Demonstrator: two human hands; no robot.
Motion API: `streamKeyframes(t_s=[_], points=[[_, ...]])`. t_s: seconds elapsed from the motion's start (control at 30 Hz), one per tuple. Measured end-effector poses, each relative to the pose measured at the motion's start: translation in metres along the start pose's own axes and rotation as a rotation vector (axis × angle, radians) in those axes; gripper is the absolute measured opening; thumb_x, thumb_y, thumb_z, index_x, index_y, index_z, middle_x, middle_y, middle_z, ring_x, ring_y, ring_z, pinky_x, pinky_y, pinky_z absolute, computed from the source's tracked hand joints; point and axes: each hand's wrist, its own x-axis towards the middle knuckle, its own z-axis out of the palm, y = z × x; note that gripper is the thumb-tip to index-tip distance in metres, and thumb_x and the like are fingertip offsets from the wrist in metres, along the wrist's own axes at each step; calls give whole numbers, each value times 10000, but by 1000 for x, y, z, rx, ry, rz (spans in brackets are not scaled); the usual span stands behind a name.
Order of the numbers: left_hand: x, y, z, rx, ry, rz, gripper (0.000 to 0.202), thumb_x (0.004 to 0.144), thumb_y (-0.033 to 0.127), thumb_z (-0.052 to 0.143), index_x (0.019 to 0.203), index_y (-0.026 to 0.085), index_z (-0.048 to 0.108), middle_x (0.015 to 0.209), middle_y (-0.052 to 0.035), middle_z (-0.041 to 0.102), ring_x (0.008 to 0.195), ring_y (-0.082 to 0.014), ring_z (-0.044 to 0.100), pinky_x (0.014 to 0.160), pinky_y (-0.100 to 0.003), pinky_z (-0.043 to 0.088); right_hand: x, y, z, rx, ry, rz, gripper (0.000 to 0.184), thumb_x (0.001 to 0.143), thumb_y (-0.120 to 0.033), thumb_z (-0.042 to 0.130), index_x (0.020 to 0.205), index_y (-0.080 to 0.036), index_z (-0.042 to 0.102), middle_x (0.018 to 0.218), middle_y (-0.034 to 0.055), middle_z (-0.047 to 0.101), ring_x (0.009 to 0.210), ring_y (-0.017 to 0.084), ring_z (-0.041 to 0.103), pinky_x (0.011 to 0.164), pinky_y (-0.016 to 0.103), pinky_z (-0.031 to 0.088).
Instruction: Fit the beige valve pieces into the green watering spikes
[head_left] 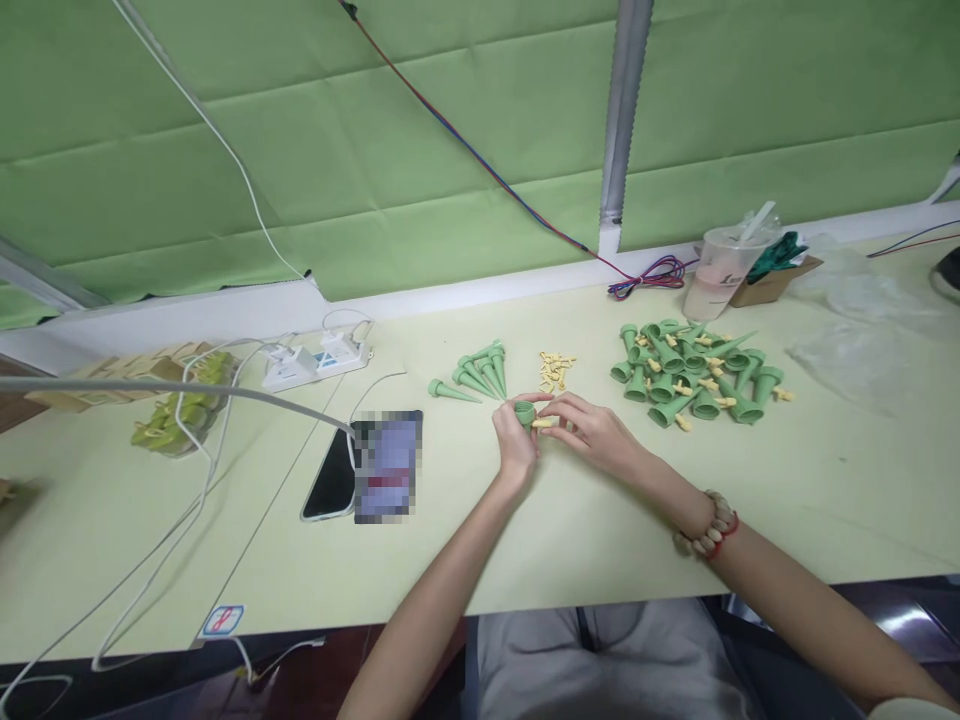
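Observation:
My left hand (514,438) is wrapped round a green plastic cone-shaped spike (524,412), its round open end facing up. A small yellow valve piece (541,424) sticks out from the spike's side, and the fingers of my right hand (589,428) pinch its outer end. Several plain green spikes (472,375) lie just beyond my left hand. A little pile of loose yellow pieces (556,370) is beyond my right hand. To the right is a heap of green spikes (667,350), many with yellow pieces attached.
Two phones (330,480) lie left of my hands. White cables run from a power strip (319,362) across the table's left. Bagged green items (180,410) lie there too. At the back right stand a plastic drink cup (716,280), a small cardboard box (776,283) and clear bags (851,365).

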Motion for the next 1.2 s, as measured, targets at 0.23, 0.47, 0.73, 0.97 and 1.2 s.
streamKeyframes(t_s=[0.23,0.47,0.73,0.97,1.2], points=[[1,-4,0,202,21,-19,442,768,264,273,612,126,664,364,-8,473,384,-129,445,461,-232,361,0,5,5,-68,-34,-185,234,935,-232,328,932,-181,556,1124,108,593,991,204,578,787,336,476],[-2,-10,-10,428,-29,269,429,754,248,273,697,138,684,359,7,449,388,-132,441,432,-236,321,-3,-14,18,542,-81,221,332,907,-366,307,670,-192,462,608,11,480,571,149,493,590,319,457],[1,-6,-13,454,-96,400,462,792,299,260,690,148,685,428,-11,521,388,-112,431,436,-234,317,5,-20,13,1171,-358,648,406,827,-523,340,580,-203,382,463,-68,295,379,85,313,415,244,375],[6,-3,-5,283,-7,-1,503,837,296,238,840,112,707,343,36,359,324,-100,334,374,-216,260,-2,-7,3,163,-19,177,238,878,-388,449,909,-192,580,784,29,601,646,130,530,615,247,394],[-2,-5,-3,326,9,14,473,828,245,260,878,103,708,349,40,347,353,-103,353,402,-215,287,-4,-10,14,168,-6,152,341,917,-298,334,662,-182,528,664,37,566,629,144,539,616,266,409]])
